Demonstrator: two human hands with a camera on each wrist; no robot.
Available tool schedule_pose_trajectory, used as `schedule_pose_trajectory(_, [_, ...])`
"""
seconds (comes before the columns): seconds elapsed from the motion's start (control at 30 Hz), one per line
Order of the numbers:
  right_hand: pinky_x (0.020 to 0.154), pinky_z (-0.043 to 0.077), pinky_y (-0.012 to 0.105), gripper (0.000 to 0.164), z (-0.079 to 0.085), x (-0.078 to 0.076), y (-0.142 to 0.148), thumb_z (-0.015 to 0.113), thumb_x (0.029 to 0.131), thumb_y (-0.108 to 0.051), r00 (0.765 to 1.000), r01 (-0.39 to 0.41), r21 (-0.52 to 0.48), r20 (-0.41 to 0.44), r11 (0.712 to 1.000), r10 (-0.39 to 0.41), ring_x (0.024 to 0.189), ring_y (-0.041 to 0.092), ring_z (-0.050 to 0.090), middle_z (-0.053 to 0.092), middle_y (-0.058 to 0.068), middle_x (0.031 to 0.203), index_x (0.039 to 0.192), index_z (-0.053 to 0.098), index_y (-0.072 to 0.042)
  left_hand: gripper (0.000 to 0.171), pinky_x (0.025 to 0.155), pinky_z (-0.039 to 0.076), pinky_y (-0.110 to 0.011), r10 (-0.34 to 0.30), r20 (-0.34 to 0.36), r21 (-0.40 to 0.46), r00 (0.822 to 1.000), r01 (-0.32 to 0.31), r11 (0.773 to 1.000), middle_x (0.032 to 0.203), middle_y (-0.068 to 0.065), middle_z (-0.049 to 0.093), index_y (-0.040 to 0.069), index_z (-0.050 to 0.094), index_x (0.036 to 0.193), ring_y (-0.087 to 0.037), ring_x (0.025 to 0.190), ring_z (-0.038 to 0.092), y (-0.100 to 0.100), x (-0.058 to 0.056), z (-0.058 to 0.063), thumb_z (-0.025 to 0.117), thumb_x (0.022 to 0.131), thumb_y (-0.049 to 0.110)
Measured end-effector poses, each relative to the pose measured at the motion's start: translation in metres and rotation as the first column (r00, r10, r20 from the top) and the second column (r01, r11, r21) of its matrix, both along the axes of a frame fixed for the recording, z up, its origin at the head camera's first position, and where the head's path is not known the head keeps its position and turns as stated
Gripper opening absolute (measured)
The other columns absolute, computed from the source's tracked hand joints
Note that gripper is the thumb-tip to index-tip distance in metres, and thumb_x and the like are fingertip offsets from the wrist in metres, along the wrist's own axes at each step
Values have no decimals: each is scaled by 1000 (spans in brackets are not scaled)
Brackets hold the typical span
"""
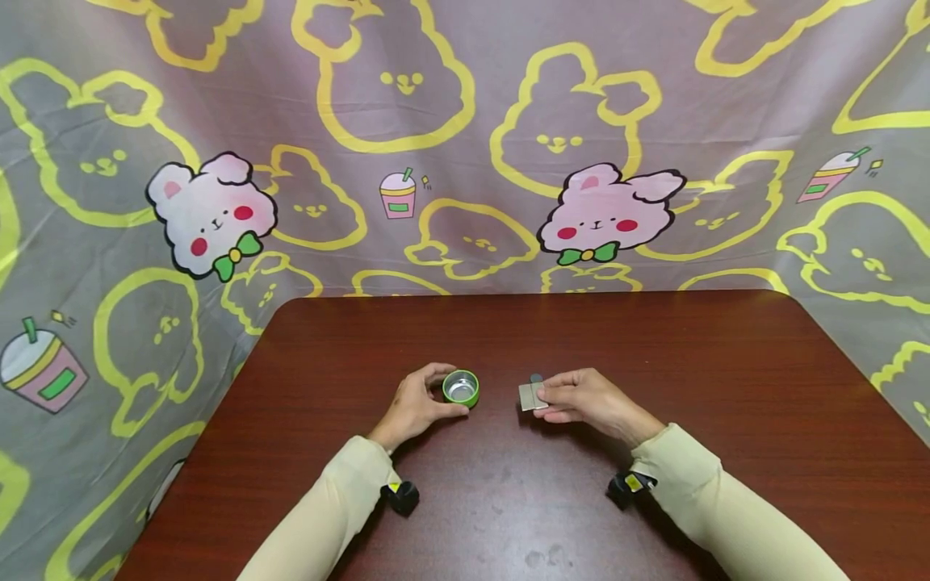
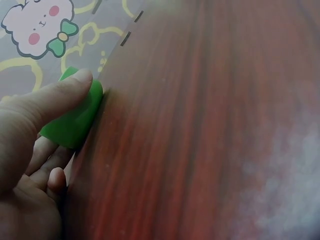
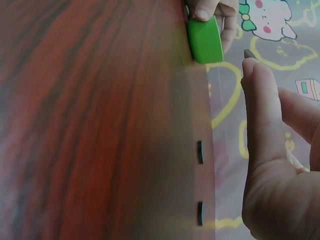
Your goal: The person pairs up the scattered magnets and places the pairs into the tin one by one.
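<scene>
My left hand (image 1: pixel 420 403) holds a small round green cup (image 1: pixel 471 401) with a shiny silver inside, thumb on the near side and fingers on the far side. In the left wrist view the thumb presses the cup's green wall (image 2: pixel 75 120), close to the tabletop. To the right, my right hand (image 1: pixel 590 401) pinches a small flat, squarish silver-grey piece (image 1: pixel 532 397) between thumb and fingers. A dark rounded bit (image 1: pixel 536 378) shows just behind that piece; whether it belongs to it I cannot tell. The right wrist view shows only a dark tip (image 3: pixel 249 53) beyond the fingers.
Both hands are over a dark reddish-brown wooden table (image 1: pixel 349 331) with rounded far corners. A curtain (image 1: pixel 465 226) printed with yellow bear outlines hangs behind and beside it. Small black cameras (image 1: pixel 402 497) are strapped at both wrists.
</scene>
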State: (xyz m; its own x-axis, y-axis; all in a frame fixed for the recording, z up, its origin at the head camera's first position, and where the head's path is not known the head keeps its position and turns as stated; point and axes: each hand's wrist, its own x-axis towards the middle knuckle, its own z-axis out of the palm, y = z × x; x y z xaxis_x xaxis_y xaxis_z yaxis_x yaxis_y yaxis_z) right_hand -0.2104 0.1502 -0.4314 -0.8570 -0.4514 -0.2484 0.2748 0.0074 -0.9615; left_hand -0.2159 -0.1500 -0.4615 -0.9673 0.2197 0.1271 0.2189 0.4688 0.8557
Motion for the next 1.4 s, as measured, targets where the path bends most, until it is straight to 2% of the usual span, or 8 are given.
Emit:
schedule_pose_trajectory(0.27, [78, 58, 31, 35, 3, -5, -17, 59, 98, 2, 1000, 5, -13, 11, 1000, -5, 83, 21, 73, 69, 15, 95, 123, 50, 24, 62, 83, 52, -34, -12, -15, 15, 1000, 12, 1000, 113, -9, 72, 6, 66, 120, -20, 96, 67, -1, -1, -1, 95, 65, 11])
schedule_pose_trajectory(0.6, [80, 58, 33, 37, 3, -15, -33, 59, 98, 0, 1000, 10, -5, 8, 1000, -10, 83, 20, 73, 70, 15, 95, 127, 50, 23, 61, 81, 52, -31, -10, -12, 23, 1000, 10, 1000, 113, -8, 73, 6, 67, 119, -19, 94, 68, -1, -3, -3, 95, 65, 11])
schedule_pose_trajectory(0.93, [78, 58, 31, 34, 1, -20, -48, 57, 97, 4, 999, 24, -31, 23, 999, -24, 81, 19, 73, 70, 12, 91, 124, 51, 24, 62, 83, 53, -35, 2, 8, 19, 1000, -2, 1000, 113, -8, 72, 5, 67, 119, -19, 96, 68, -1, -2, -2, 95, 65, 11])
schedule_pose_trajectory(1.4, [75, 58, 28, 33, 0, -26, -70, 58, 97, 4, 999, 19, -34, 40, 999, -17, 76, 17, 72, 71, 19, 93, 123, 53, 24, 60, 87, 53, -39, -3, 24, 39, 1000, 2, 999, 111, -8, 73, 5, 67, 118, -21, 99, 68, 0, -1, 0, 95, 65, 9])
